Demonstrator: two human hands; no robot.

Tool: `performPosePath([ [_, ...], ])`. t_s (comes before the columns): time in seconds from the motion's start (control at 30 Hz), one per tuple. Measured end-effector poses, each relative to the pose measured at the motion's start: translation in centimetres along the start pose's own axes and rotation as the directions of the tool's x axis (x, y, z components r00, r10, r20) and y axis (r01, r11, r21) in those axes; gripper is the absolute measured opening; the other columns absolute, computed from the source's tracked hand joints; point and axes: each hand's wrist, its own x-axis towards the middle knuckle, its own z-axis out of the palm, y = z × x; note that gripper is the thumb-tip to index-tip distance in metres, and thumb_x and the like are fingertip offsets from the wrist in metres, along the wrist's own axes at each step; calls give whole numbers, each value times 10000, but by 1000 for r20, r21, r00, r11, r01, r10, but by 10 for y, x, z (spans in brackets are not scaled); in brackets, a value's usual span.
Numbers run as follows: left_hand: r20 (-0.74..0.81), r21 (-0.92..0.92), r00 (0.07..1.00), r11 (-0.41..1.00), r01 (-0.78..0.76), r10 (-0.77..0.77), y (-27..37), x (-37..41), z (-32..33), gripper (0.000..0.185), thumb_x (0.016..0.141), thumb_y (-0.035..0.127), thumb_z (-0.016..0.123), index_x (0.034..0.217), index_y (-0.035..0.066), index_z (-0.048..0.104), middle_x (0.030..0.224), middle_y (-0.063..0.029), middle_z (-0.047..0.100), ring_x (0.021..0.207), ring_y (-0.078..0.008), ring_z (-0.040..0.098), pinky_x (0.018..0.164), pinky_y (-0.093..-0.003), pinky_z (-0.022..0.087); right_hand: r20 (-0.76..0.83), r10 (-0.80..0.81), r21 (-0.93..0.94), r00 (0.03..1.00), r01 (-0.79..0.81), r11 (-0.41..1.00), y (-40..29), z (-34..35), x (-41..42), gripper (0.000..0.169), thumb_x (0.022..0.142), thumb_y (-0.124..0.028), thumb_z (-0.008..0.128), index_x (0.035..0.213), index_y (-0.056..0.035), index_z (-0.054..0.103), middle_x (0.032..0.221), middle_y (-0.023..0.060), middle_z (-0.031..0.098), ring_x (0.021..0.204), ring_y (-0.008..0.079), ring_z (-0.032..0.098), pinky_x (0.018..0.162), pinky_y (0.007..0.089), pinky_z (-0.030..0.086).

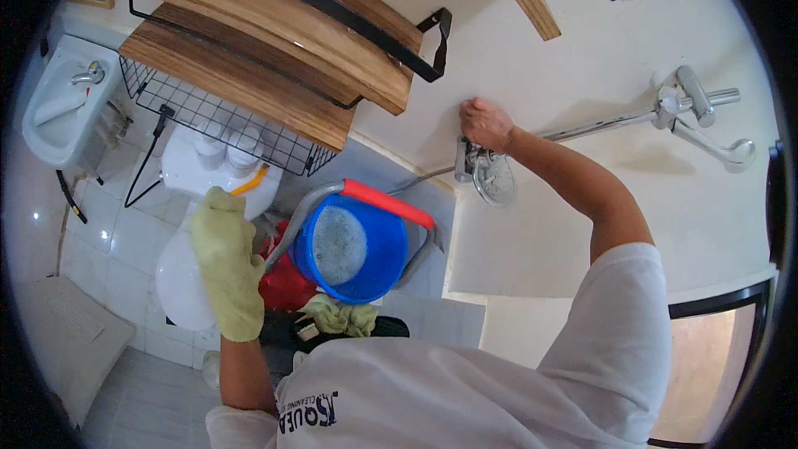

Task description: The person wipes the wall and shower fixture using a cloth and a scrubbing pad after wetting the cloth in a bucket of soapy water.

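My left hand (227, 262) wears a pale yellow-green cloth mitt and is raised over the white toilet (181, 280). An orange-yellow plastic piece (250, 181) juts out by the mitt's tip; I cannot tell whether the hand holds it, and the mitt hides my fingers. Bare and curled, my right hand (487, 125) grips the top of a chrome shower tap (463, 159) on the white wall. Just below it is a clear soap dish (494, 181). Between my arms, a blue bucket (389, 249) contains foamy water (338, 243).
Wooden shelves (262, 6) with a black wire basket (206, 112) overhang the toilet tank, where white containers (243, 149) stand. A red-gripped grey handle (386, 202) arches over the bucket. Green cloths (340, 315) lie nearby. A chrome shower rail (598, 125) and small washbasin (72, 100) are wall-mounted.
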Motion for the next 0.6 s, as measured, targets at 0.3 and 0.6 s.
performPosePath([
  [0.3,251,286,933,902,-324,256,-16,11,-12,167,591,150,571,712,43,530,633,-40,459,519,-170,426,439,-283,304,127,69,33,989,-74,997,-10,-5,-5,106,674,-187,533,678,-127,620,898,41,574,975,202,473,834,320,336],
  [0.6,848,259,342,246,-934,404,-31,20,9,258,405,138,609,629,43,522,693,-91,507,606,-272,478,543,-340,360,505,817,824,279,-438,-360,-94,-89,60,201,776,-201,542,862,-20,558,917,155,560,764,353,564,664,431,448],
])
